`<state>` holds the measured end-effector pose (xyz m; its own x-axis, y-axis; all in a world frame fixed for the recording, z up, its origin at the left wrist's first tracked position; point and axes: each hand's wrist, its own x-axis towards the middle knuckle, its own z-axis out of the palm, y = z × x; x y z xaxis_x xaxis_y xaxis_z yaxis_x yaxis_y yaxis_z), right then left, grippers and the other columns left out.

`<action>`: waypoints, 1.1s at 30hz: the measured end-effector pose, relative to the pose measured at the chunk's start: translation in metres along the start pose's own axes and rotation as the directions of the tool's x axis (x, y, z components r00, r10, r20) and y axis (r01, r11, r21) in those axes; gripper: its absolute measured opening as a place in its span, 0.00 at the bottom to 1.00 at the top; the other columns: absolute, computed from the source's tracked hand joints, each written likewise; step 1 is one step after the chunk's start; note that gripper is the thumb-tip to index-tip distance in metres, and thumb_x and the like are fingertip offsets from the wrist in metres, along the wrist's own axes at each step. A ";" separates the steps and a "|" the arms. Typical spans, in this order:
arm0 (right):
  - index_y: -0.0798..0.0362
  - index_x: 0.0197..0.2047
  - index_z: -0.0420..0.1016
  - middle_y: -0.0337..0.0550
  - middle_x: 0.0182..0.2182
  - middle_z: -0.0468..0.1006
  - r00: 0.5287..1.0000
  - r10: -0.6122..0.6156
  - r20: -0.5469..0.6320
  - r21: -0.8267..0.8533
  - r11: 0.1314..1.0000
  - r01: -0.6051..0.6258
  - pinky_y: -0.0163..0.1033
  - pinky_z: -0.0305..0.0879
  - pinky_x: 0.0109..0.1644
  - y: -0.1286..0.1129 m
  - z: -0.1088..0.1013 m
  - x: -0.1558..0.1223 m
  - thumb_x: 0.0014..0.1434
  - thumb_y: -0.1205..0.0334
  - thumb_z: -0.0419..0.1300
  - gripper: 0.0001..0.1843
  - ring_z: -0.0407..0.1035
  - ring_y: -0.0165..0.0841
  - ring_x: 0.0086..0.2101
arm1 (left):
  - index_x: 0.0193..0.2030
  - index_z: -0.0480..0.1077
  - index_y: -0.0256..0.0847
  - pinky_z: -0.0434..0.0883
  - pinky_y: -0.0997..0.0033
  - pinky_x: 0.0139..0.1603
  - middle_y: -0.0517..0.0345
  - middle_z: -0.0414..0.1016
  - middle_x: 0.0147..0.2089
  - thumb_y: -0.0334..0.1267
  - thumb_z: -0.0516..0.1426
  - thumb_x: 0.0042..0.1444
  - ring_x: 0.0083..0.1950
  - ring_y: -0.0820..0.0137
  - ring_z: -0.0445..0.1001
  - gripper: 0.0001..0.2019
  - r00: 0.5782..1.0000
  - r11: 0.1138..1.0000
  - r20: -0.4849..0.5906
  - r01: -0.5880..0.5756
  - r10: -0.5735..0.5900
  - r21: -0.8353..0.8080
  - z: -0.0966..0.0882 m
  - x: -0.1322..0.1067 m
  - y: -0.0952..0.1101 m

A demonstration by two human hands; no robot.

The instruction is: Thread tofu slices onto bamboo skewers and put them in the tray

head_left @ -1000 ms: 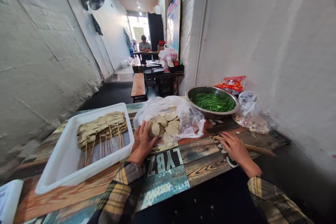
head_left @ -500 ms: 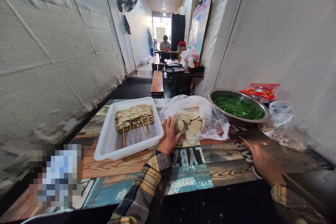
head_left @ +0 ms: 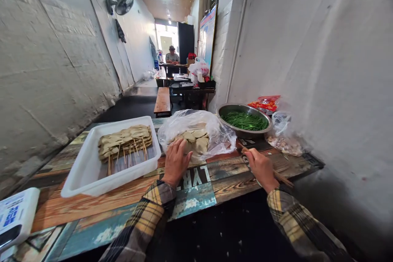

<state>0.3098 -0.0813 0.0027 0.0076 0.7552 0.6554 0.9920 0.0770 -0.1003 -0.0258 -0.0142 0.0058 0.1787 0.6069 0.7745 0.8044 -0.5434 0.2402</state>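
My left hand (head_left: 176, 161) rests at the near edge of the thin greyish-beige slices (head_left: 198, 139), its thumb apart and its fingertips on them. The slices lie in the mouth of a clear plastic bag (head_left: 222, 131). My right hand (head_left: 260, 168) is closed around thin wooden skewers (head_left: 283, 179), whose ends stick out on both sides of the fist; how many I cannot tell. On the left, a white plastic tray (head_left: 92, 186) holds a stack of skewered slices (head_left: 124, 139), their bare sticks pointing towards me.
A steel bowl (head_left: 245, 132) of long green vegetables stands behind the right hand. Beside it are a red packet (head_left: 264, 103) and a clear bag of pale pieces (head_left: 284, 141). A white device (head_left: 18, 217) sits at the near left. Far back, a person (head_left: 172, 55) sits at a table.
The view has swung right, so the things appear further left. My left hand stays by the slices, its fingers less spread. My right hand still holds the skewers and sits closer to the bag.
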 end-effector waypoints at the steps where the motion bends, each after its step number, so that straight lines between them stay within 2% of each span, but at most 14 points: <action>1: 0.53 0.32 0.72 0.42 0.22 0.75 0.997 -0.071 0.008 0.041 0.997 0.070 0.36 0.47 0.28 -0.012 0.000 0.005 0.71 0.49 0.40 0.27 0.68 0.32 0.23 | 0.58 0.64 0.39 0.61 0.50 0.61 0.42 0.68 0.57 0.41 0.55 0.59 0.60 0.54 0.64 0.21 1.000 1.000 0.013 0.010 -0.010 0.003 0.001 0.001 0.005; 4: 0.53 0.30 0.72 0.43 0.23 0.76 0.972 -0.232 0.016 0.156 0.961 0.227 0.36 0.47 0.29 -0.045 0.008 0.017 0.72 0.51 0.42 0.26 0.69 0.31 0.24 | 0.54 0.67 0.41 0.65 0.54 0.56 0.45 0.71 0.51 0.39 0.52 0.61 0.53 0.57 0.67 0.16 0.997 0.998 0.046 0.069 -0.069 0.001 0.004 0.002 0.020; 8: 0.53 0.28 0.72 0.42 0.22 0.76 0.949 -0.314 0.030 0.222 0.928 0.300 0.37 0.46 0.28 -0.068 0.027 0.027 0.71 0.51 0.44 0.26 0.68 0.30 0.23 | 0.52 0.68 0.40 0.66 0.59 0.52 0.49 0.70 0.46 0.38 0.49 0.64 0.50 0.61 0.68 0.14 0.992 0.990 0.055 0.116 -0.112 -0.085 0.009 0.004 0.038; 14: 0.53 0.28 0.71 0.43 0.23 0.77 0.937 -0.344 0.060 0.265 0.911 0.317 0.37 0.46 0.29 -0.067 0.046 0.037 0.71 0.51 0.45 0.25 0.69 0.30 0.24 | 0.48 0.69 0.39 0.66 0.63 0.49 0.49 0.71 0.44 0.40 0.50 0.64 0.47 0.63 0.68 0.12 0.980 0.981 0.181 0.108 -0.078 -0.161 0.019 0.010 0.050; 19: 0.53 0.29 0.72 0.42 0.23 0.77 0.917 -0.390 0.078 0.285 0.891 0.355 0.37 0.47 0.29 -0.066 0.049 0.036 0.70 0.51 0.47 0.23 0.68 0.30 0.24 | 0.37 0.72 0.40 0.65 0.66 0.42 0.52 0.73 0.36 0.42 0.52 0.63 0.41 0.65 0.68 0.11 0.958 0.966 0.287 0.074 0.001 -0.248 0.027 0.011 0.055; 23: 0.52 0.30 0.72 0.41 0.24 0.77 0.910 -0.404 0.091 0.285 0.886 0.365 0.37 0.48 0.30 -0.069 0.049 0.033 0.70 0.51 0.47 0.22 0.69 0.31 0.25 | 0.34 0.73 0.41 0.64 0.67 0.41 0.53 0.73 0.34 0.42 0.53 0.62 0.39 0.66 0.69 0.11 0.942 0.927 0.334 0.142 -0.019 -0.347 0.025 0.012 0.059; 27: 0.52 0.30 0.72 0.41 0.24 0.77 0.913 -0.398 0.084 0.272 0.891 0.364 0.37 0.48 0.30 -0.074 0.047 0.032 0.70 0.50 0.47 0.23 0.69 0.31 0.25 | 0.30 0.73 0.40 0.64 0.69 0.40 0.55 0.72 0.31 0.43 0.54 0.61 0.37 0.68 0.69 0.13 0.923 0.835 0.379 0.259 -0.066 -0.486 0.019 0.015 0.060; 29: 0.52 0.30 0.72 0.41 0.24 0.77 0.917 -0.392 0.074 0.255 0.896 0.362 0.37 0.48 0.30 -0.074 0.048 0.033 0.70 0.50 0.46 0.23 0.69 0.31 0.25 | 0.27 0.72 0.39 0.63 0.70 0.38 0.57 0.71 0.29 0.43 0.55 0.59 0.35 0.69 0.68 0.14 0.914 0.773 0.385 0.335 -0.127 -0.539 0.016 0.016 0.056; 31: 0.53 0.30 0.72 0.42 0.24 0.77 0.926 -0.370 0.069 0.218 0.912 0.348 0.37 0.48 0.29 -0.069 0.049 0.033 0.70 0.50 0.46 0.24 0.69 0.31 0.25 | 0.25 0.71 0.39 0.62 0.71 0.35 0.58 0.69 0.28 0.44 0.56 0.57 0.33 0.70 0.66 0.14 0.892 0.686 0.375 0.438 -0.253 -0.581 0.013 0.016 0.046; 33: 0.53 0.29 0.72 0.42 0.23 0.77 0.936 -0.343 0.076 0.158 0.931 0.329 0.37 0.47 0.29 -0.057 0.051 0.032 0.70 0.49 0.46 0.24 0.69 0.31 0.25 | 0.25 0.71 0.38 0.61 0.73 0.32 0.60 0.68 0.25 0.45 0.57 0.55 0.30 0.72 0.65 0.13 0.841 0.552 0.345 0.535 -0.417 -0.640 0.012 0.015 0.033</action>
<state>0.2469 -0.0286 -0.0091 -0.3431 0.7301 0.5910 0.9062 0.4228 0.0038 0.0104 -0.0158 0.0186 0.0102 0.9368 0.3497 0.1770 -0.3459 0.9214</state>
